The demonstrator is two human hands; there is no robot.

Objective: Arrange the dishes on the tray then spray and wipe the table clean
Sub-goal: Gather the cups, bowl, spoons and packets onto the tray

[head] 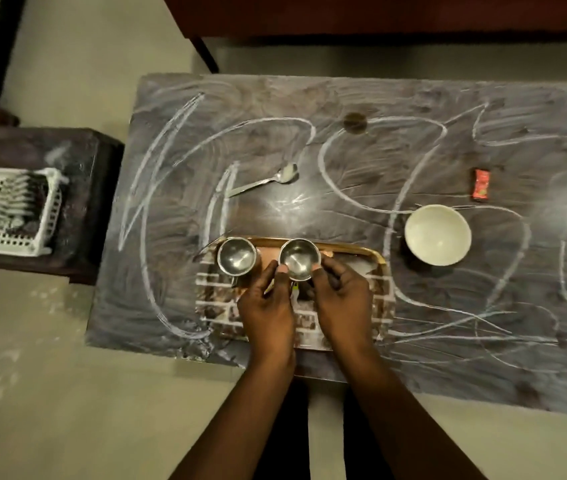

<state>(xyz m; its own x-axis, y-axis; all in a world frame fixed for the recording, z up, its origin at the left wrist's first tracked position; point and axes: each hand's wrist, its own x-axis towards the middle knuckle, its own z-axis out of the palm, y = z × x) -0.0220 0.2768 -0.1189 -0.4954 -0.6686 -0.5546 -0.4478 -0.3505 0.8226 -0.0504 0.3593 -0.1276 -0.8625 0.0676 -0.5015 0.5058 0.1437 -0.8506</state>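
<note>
- Left hand (266,303) and right hand (341,299) together clasp a steel cup (299,259) over the tray (384,289).
- A second steel cup (236,259) stands on the tray at 9 o'clock from the held one.
- White bowl (437,234) sits on the table (448,341) at 3 o'clock; spoon (264,181) at 12.

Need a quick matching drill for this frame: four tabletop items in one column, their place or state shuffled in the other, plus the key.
Items:
1. white bowl
2. spoon
3. red packet
4. steel cup

Places or states:
A. held by both hands over the tray
B. on the table, right of the tray
C. on the table, beyond the tray
D. far right of the table, beyond the bowl

Pairs: 1-B, 2-C, 3-D, 4-A
</note>
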